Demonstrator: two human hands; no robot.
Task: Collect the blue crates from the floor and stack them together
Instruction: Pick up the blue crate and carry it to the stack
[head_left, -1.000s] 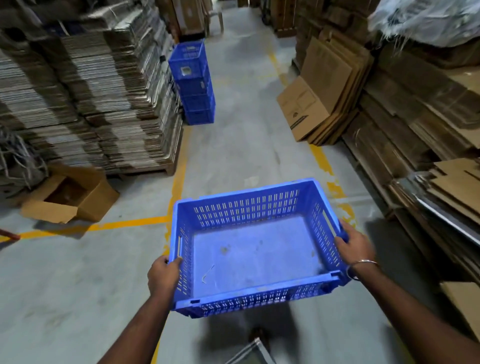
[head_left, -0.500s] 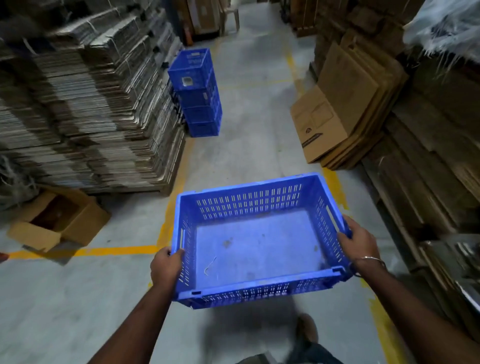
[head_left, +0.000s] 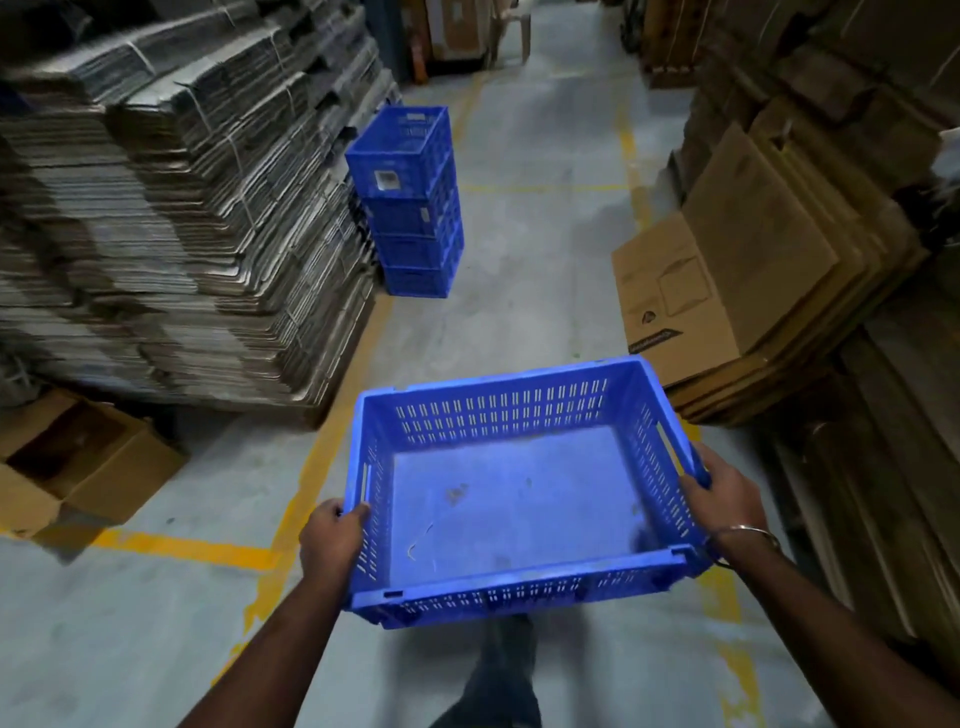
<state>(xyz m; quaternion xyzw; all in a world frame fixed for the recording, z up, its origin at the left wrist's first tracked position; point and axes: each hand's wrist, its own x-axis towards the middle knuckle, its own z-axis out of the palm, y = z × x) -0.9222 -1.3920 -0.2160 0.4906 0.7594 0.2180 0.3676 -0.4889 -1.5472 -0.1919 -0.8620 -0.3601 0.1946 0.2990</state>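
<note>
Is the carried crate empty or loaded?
Practically empty. The crate, held by the left hand and right hand, shows its bare floor, with only small specks and a thin scrap.

— What can't you make out?
— The label (head_left: 387, 180) on the crate stack (head_left: 410, 208) is too small to read.
— And cut off?
— The open carton (head_left: 78, 467) at the left edge; the leg (head_left: 498, 675) is blurred.

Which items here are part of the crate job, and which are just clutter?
Job:
blue crate, held by left hand and right hand
stack of blue crates on the floor ahead

Lying about:
open cardboard box
bundled flat cardboard
leaning flattened cartons
</note>
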